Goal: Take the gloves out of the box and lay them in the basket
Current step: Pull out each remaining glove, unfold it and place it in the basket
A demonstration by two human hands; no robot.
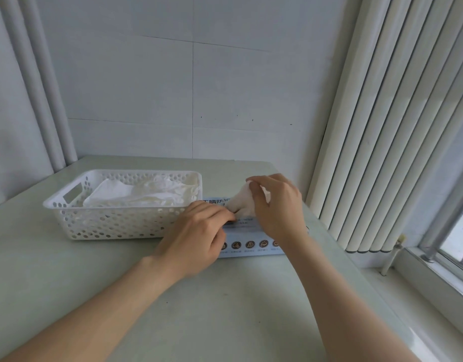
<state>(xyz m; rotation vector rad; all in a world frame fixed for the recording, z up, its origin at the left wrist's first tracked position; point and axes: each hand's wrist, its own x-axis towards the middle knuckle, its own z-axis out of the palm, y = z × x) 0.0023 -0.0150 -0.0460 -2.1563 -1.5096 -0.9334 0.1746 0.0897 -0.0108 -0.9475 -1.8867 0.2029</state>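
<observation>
One counter (225, 309) carries the basket (107, 223), holding limp white gloves (152, 192), and just beside it the box (251, 253), where your right hand (274, 205) pinches another glove (243, 205) half out and your left hand (196, 236) curls at the glove's base, pinching or bracing I cannot tell. It looks feather-light, soft and clingy: take the bunched top. Box print is Chinese, mostly blurred.
</observation>
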